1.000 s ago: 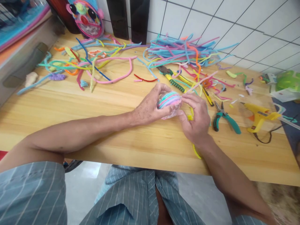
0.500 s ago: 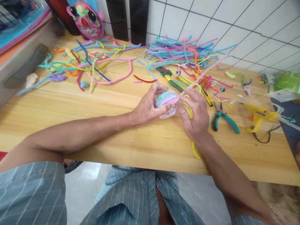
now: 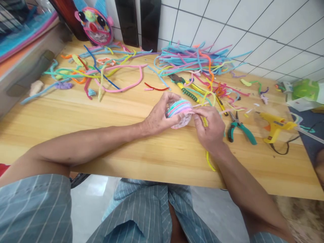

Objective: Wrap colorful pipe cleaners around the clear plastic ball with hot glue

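My left hand [image 3: 157,116] is closed round a small round piece [image 3: 180,107], its thumb across the near side. Bands of green, blue, purple and pink pipe cleaner wrap the piece, and its lower face looks pale and clear. At the right edge of the piece, my right hand [image 3: 210,127] pinches a pink pipe cleaner [image 3: 225,111] between thumb and fingers. The free length of it runs out to the right behind the knuckles, and the pinched part is mostly hidden. A yellow pipe cleaner [image 3: 210,162] passes beneath my right hand onto the wooden table [image 3: 121,152].
Pliers with yellow-green grips [image 3: 188,92] lie behind the hands. Teal-handled pliers [image 3: 240,130] and a yellow glue gun [image 3: 275,125] are to the right. A pipe cleaner bundle [image 3: 187,57] lies by the tiled wall, loose ones [image 3: 118,89] to its left. A decorated face figure [image 3: 97,27] stands back left.
My right fingers have closed in a pinch at the edge of the round piece. The pink pipe cleaner, which slanted far up to the right, now lies lower.
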Available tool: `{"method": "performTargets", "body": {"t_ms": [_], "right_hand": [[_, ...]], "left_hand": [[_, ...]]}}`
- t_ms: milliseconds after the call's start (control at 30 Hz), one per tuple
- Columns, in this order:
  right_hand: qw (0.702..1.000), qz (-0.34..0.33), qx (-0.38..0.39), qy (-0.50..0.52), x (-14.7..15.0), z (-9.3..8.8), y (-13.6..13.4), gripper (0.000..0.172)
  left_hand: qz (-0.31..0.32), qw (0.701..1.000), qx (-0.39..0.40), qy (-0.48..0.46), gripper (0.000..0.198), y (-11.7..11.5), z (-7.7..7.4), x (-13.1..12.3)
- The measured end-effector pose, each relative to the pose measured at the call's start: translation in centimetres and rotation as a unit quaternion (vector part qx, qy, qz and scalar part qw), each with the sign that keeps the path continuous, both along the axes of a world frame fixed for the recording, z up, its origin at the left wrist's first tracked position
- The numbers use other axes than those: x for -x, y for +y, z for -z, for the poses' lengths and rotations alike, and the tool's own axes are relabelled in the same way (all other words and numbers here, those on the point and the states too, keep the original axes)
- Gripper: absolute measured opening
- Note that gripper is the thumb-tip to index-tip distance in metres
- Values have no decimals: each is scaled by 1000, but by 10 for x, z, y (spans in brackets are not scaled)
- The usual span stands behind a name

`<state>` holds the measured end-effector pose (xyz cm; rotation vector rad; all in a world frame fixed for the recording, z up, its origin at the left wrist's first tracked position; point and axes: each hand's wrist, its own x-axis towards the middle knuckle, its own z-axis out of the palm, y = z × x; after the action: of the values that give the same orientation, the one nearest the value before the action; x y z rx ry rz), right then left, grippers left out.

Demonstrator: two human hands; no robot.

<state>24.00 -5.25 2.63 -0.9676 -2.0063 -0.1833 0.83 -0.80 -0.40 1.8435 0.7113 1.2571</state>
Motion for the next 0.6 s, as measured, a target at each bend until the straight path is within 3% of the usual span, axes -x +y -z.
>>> {"method": "performTargets", "body": {"t_ms": [300,600], "right_hand": [[999,18,-23,-33,-1,1,-3,30],[998,40,-18,-54,0,1,-6,26]], "left_hand": [[-14,999,30,18,64,-3,-5,0],[-28,998,9,50,65,-5,-10,4]]}}
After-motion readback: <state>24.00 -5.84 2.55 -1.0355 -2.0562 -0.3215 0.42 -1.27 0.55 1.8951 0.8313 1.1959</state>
